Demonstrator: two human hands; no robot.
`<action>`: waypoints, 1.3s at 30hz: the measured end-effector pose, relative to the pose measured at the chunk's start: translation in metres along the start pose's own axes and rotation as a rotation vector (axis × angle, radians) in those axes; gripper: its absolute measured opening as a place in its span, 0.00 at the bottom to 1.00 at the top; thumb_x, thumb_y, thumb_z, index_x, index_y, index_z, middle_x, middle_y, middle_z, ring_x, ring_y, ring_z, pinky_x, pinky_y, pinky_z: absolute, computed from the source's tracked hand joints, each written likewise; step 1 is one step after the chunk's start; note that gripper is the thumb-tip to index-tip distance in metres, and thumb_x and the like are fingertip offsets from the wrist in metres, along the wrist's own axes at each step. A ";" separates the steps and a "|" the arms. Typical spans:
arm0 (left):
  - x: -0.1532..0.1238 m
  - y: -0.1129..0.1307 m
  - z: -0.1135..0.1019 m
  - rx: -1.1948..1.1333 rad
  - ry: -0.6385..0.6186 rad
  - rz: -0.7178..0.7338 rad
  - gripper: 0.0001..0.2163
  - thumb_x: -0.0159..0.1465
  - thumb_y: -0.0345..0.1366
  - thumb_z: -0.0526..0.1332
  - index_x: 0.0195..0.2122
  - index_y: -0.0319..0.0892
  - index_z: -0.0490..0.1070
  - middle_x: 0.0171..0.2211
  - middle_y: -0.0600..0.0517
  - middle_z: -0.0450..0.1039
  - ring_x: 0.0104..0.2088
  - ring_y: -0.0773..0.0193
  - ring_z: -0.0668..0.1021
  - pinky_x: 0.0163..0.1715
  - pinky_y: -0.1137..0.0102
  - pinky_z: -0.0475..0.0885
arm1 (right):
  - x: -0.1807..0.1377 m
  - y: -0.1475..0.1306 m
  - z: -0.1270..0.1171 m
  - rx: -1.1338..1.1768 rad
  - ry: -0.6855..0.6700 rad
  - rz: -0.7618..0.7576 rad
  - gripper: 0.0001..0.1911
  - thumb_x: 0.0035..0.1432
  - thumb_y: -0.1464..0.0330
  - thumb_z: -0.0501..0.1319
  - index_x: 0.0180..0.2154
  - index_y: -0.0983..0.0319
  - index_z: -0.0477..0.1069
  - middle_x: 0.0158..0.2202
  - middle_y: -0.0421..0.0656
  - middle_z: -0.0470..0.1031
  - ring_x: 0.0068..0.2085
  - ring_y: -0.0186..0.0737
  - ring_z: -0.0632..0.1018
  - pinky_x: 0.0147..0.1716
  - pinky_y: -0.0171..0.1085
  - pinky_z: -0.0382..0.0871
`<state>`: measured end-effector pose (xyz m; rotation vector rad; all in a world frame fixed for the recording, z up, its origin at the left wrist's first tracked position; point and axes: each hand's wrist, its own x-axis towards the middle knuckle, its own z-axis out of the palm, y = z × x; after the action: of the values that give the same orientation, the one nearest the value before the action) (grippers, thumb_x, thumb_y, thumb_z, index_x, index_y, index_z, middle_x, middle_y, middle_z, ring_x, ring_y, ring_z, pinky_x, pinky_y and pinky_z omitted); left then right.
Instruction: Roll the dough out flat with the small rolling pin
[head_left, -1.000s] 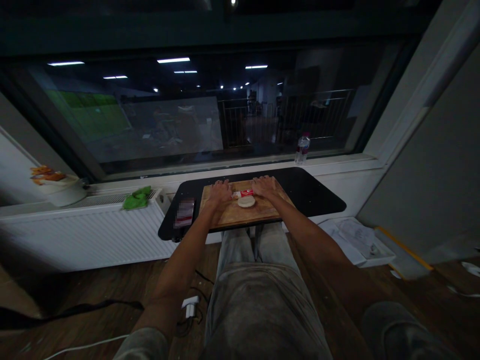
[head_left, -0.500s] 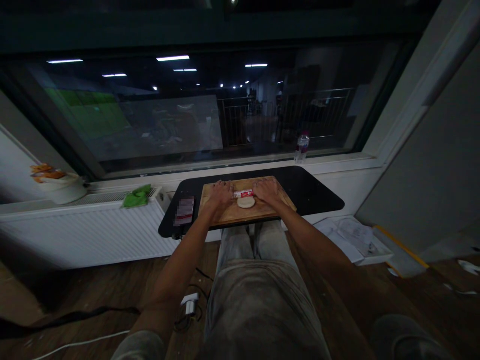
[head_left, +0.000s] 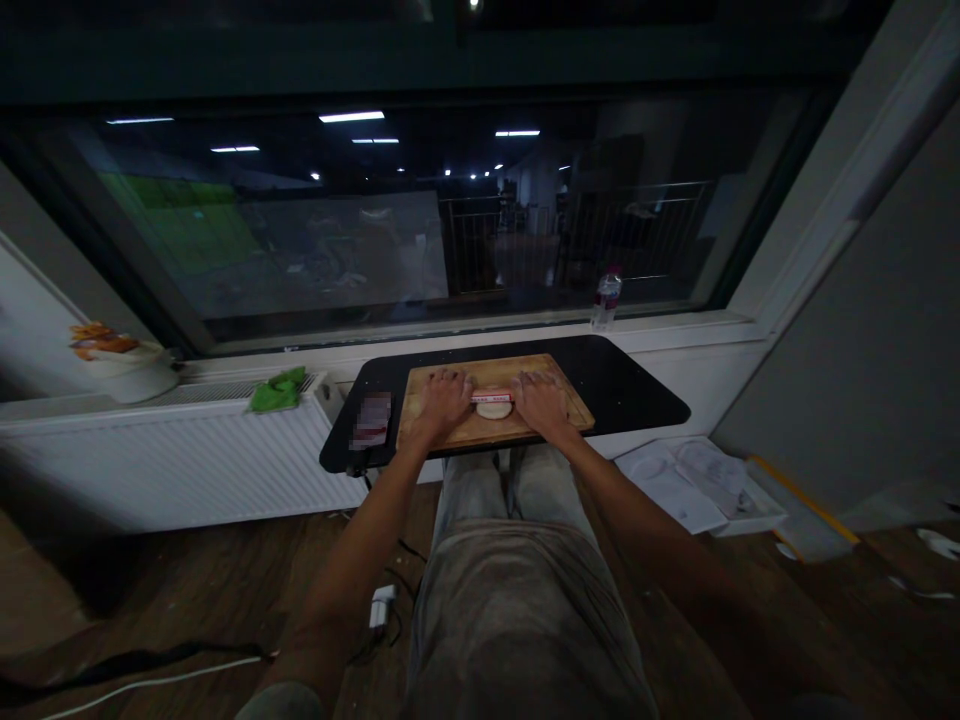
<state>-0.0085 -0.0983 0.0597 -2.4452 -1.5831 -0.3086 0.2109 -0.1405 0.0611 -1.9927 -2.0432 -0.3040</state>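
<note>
A wooden board lies on a small black table in front of my knees. On the board a pale flat disc of dough sits under a red and white cylinder that lies crosswise. My left hand rests flat on the cylinder's left end with its fingers spread. My right hand lies the same way on the right end. Both palms face down and cover the ends of the cylinder.
A blurred flat item lies on the table's left part. A plastic bottle stands on the window sill behind. On the radiator to the left lie a green cloth and a white pot. Papers and a charger are on the floor.
Both hands have drawn back toward me along the board, bringing the cylinder from beyond the dough to on top of it.
</note>
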 end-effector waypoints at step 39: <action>-0.007 0.019 0.031 -0.569 0.042 0.135 0.34 0.71 0.51 0.73 0.75 0.49 0.70 0.74 0.44 0.74 0.73 0.43 0.74 0.74 0.48 0.67 | 0.008 0.038 -0.005 0.257 -0.064 -0.046 0.27 0.85 0.55 0.48 0.72 0.57 0.73 0.68 0.54 0.80 0.70 0.59 0.75 0.69 0.55 0.67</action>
<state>0.0073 -0.1031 0.0265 -2.9089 -1.4500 -0.8850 0.2491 -0.1334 0.0668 -1.8241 -2.0507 0.0149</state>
